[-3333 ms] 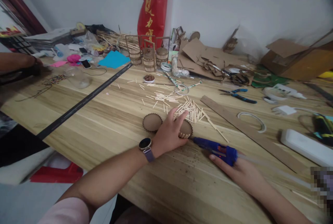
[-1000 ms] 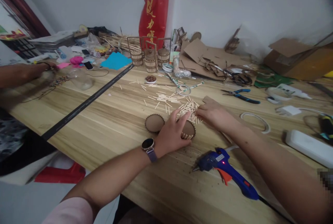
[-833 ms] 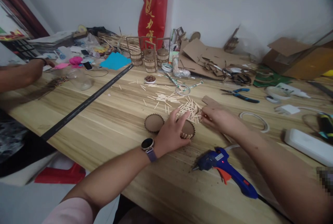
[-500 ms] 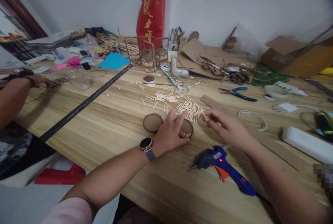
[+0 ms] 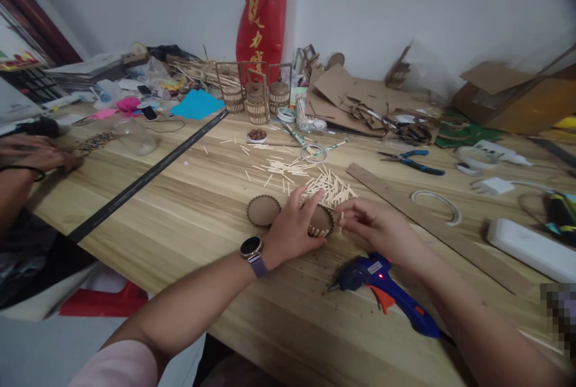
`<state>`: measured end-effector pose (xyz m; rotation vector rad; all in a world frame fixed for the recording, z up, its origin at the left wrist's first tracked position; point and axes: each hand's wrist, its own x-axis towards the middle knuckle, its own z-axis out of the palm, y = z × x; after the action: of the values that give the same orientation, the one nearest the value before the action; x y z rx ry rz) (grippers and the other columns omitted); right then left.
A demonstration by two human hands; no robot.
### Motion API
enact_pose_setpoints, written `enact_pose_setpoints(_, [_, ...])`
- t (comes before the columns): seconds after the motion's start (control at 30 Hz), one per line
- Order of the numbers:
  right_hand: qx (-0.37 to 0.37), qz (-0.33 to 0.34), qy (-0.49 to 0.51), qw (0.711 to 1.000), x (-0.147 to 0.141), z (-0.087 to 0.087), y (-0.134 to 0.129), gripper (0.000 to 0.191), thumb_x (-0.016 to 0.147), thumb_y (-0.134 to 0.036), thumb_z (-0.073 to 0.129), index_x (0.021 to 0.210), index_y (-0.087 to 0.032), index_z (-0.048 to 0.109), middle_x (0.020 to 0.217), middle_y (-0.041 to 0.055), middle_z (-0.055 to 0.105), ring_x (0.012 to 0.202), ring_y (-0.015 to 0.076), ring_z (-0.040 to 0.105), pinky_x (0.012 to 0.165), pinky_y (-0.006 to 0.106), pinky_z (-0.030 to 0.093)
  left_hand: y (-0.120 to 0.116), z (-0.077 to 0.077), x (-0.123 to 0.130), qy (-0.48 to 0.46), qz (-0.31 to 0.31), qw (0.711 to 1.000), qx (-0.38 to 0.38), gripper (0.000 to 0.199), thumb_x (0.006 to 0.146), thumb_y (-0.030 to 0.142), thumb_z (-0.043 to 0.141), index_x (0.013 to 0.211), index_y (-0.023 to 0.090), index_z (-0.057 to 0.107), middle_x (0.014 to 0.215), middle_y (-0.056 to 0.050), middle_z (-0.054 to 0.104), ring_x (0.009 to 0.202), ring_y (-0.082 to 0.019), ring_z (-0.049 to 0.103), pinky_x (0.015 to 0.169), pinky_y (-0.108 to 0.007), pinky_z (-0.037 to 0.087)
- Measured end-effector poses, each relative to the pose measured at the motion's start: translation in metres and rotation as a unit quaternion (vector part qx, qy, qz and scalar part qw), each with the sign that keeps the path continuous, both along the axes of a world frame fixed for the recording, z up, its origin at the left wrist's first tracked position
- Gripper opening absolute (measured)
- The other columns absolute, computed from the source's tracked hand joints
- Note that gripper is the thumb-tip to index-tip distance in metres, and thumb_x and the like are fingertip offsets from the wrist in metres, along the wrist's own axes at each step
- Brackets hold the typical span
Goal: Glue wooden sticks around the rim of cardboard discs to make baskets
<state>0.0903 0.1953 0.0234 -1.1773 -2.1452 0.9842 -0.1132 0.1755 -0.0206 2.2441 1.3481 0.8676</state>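
My left hand (image 5: pixel 294 222), with a watch on its wrist, curls its fingers and thumb around a round cardboard base (image 5: pixel 321 219), gripping it against the table. Short sticks stand along the near rim of that base. Just to its right, my right hand (image 5: pixel 366 225) pinches a short wooden stick (image 5: pixel 342 222), held about upright. A second round cardboard piece (image 5: pixel 264 211) with a notched-looking rim lies left of my left hand. Beyond both hands is a loose heap of short wooden sticks (image 5: pixel 330 186). Below my right hand lies a blue glue gun (image 5: pixel 387 291), its red light on.
Small lidded baskets with tall handles (image 5: pixel 257 102) stand at the back before a red bag (image 5: pixel 261 21). Pliers (image 5: pixel 411 161), a cardboard strip (image 5: pixel 432 225) and a white power strip (image 5: pixel 531 249) lie right. At far left, another person's hands (image 5: pixel 36 156) are near small beads (image 5: pixel 94 142).
My right hand has come from the stick heap toward me and left, bringing a stick beside the base. My left hand stays almost in place. The other person's hands have shifted.
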Motion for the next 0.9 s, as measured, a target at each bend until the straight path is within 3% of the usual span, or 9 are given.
enact_pose_setpoints(0.1, [0.010,0.027,-0.056,0.998,-0.004,0.003,-0.005,0.013,0.083,-0.032,0.052,0.081,-0.023,0.062,0.073,0.0008,0.068,0.069,0.0178,0.063,0.065,0.029,0.046,0.000,0.000,0.000,0.008,-0.002,1.000,-0.002,0.099,0.064,0.029,0.083,0.144,0.025,0.025,0.148,-0.018,0.019,0.137,-0.037,0.030,0.106,-0.052,0.039])
enact_pose_setpoints(0.2, [0.044,0.034,-0.112,0.992,-0.006,0.004,-0.009,0.013,0.083,-0.028,0.051,0.079,-0.023,0.062,0.070,-0.0006,0.068,0.064,0.0170,0.061,0.060,0.026,0.043,0.000,0.001,0.000,0.011,-0.001,1.000,-0.001,0.098,0.064,0.031,0.083,0.144,0.023,0.026,0.147,-0.019,0.020,0.136,-0.037,0.031,0.105,-0.050,0.040])
enact_pose_setpoints(0.67, [0.115,0.060,-0.175,0.976,-0.011,-0.004,-0.011,0.011,0.084,-0.018,0.049,0.082,-0.023,0.058,0.071,-0.0002,0.069,0.062,0.0161,0.063,0.057,0.023,0.042,0.000,0.000,0.000,-0.002,-0.009,1.000,0.019,0.093,0.068,0.029,0.079,0.143,0.022,0.026,0.146,-0.017,0.022,0.138,-0.034,0.029,0.106,-0.049,0.039])
enact_pose_setpoints(0.9, [0.161,0.061,-0.270,0.947,-0.011,-0.011,-0.014,0.008,0.088,-0.020,0.047,0.086,-0.023,0.055,0.073,0.0038,0.069,0.064,0.0188,0.064,0.055,0.024,0.039,0.001,0.001,0.000,-0.002,-0.011,1.000,0.017,0.092,0.068,0.028,0.079,0.143,0.023,0.026,0.146,-0.017,0.021,0.138,-0.034,0.028,0.105,-0.049,0.040])
